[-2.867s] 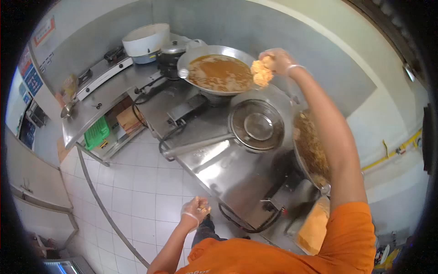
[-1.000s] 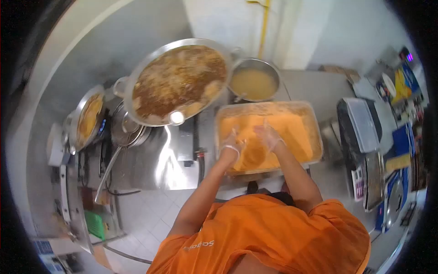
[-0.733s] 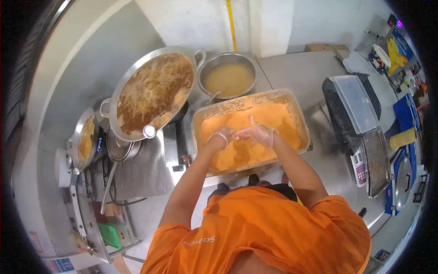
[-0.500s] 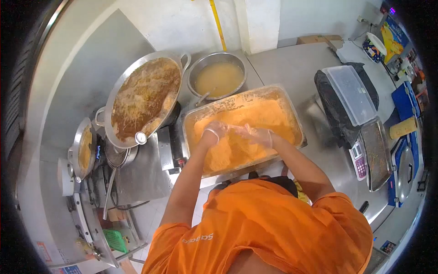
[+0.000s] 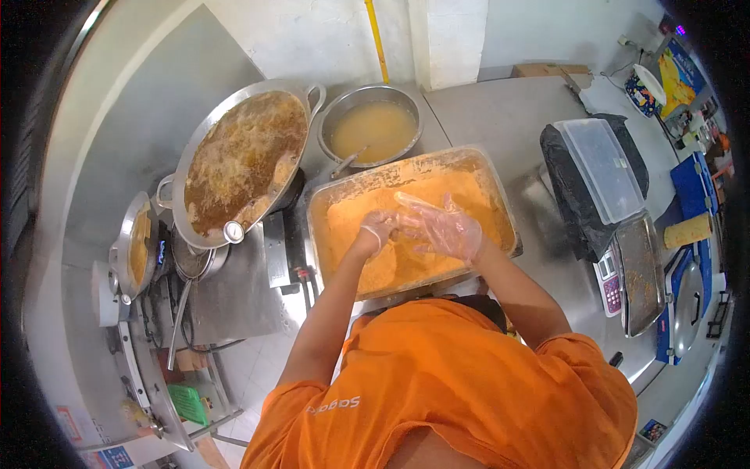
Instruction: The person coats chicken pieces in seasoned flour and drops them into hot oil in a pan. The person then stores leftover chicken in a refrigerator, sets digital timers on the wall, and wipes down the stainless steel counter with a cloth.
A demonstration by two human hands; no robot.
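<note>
Seemingly partway along: in the large two-handled wok [image 5: 181, 205], frothing brown oil [image 5: 244, 152] already around pale-gold fried pieces [image 5: 283, 168] at the side nearest the tub; in the smaller wok [image 5: 123, 254] at far left, more yellowish contents, too small to make out. Left over, by appearances, a generous supply of orange breading powder [image 5: 461, 187]; cannot tell the number of pieces done or outstanding. Located in the rectangular plastic tub [image 5: 319, 227], directly in front of the body on the steel counter [image 5: 500, 125], just beside a metal bowl [image 5: 326, 129] of cloudy yellowish liquid [image 5: 375, 129]. Looks dry, loose and bright orange, spread unevenly: paler and mounded toward the near left, shadowed near the middle, with crumbs and smears up the far wall. Above it, both in clear gloves [image 5: 470, 238], right hand [image 5: 451, 229] with fingers spread wide, apparently gripping nothing, and left hand [image 5: 379, 229] with fingers curled in close by the right one, perhaps touching; cannot tell whether closed on a bit of glove, a pinch of breading or nothing at all.
</note>
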